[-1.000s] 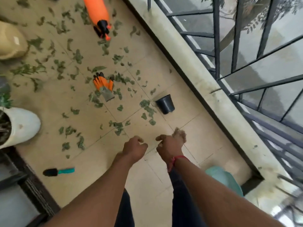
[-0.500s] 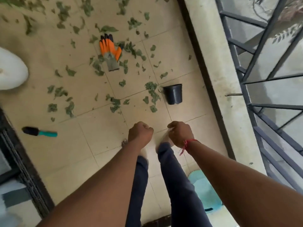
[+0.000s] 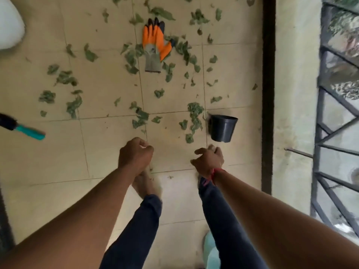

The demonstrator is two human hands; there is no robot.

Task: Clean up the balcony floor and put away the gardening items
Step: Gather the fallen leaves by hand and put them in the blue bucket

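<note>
Green leaf scraps (image 3: 194, 117) lie scattered over the beige tiled balcony floor (image 3: 108, 148). Among them, far ahead, lies an orange and grey gardening glove (image 3: 154, 43). A small black plastic pot (image 3: 223, 128) stands to the right, just beyond my right hand (image 3: 208, 158). A trowel with a black head and a teal handle (image 3: 23, 128) lies at the left edge. My left hand (image 3: 136, 154) is a closed fist holding nothing. My right hand hangs with loosely curled fingers and the thumb out, and it holds nothing. Both hands are above the floor, over my legs and feet.
A white planter (image 3: 9, 30) sits at the top left corner. On the right a dark strip (image 3: 269, 94) borders a concrete ledge (image 3: 293, 98), with a black metal railing (image 3: 320, 136) beyond it. A pale teal object (image 3: 210, 251) lies behind my right leg. A dark door frame runs along the left edge.
The view has moved forward and tilted down: the glove, pot and trowel sit nearer. My hands have drifted apart, and the right hand's fingers have loosened.
</note>
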